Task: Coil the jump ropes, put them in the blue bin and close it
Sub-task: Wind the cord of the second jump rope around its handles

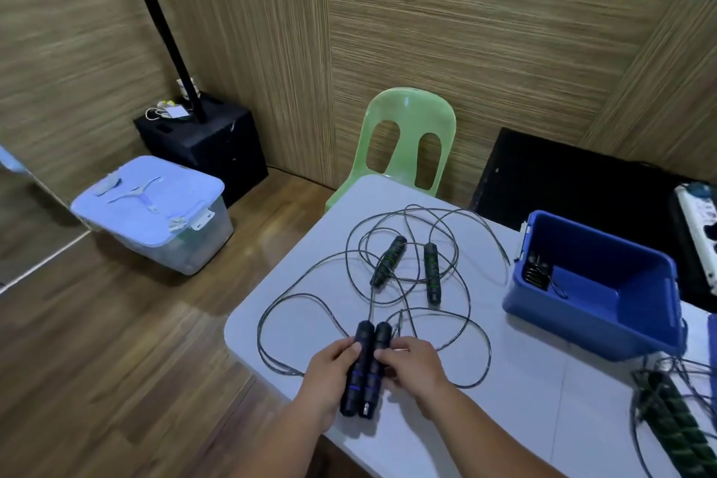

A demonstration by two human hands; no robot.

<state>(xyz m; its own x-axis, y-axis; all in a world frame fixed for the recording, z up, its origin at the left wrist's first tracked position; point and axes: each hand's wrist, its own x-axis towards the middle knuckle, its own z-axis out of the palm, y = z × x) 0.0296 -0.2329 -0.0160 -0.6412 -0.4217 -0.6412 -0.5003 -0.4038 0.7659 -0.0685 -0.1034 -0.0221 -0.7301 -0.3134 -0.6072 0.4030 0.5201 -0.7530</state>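
The white table (523,419) carries the open blue bin (582,322) at my right, and the green-ringed jump rope (389,260) lies uncoiled in the middle. Near the edge, my left hand (333,371) and right hand (417,365) hold the blue-ringed handles (366,369) side by side. My fingers (350,348) are curled around them.

Dim indoor light, floor glare, wide-angle bending at edges, soft focus

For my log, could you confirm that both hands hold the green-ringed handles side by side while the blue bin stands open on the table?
Not quite. In the head view the left hand and right hand hold the blue-ringed handles side by side; the green-ringed handles lie untouched farther back. The blue bin does stand open on the table.
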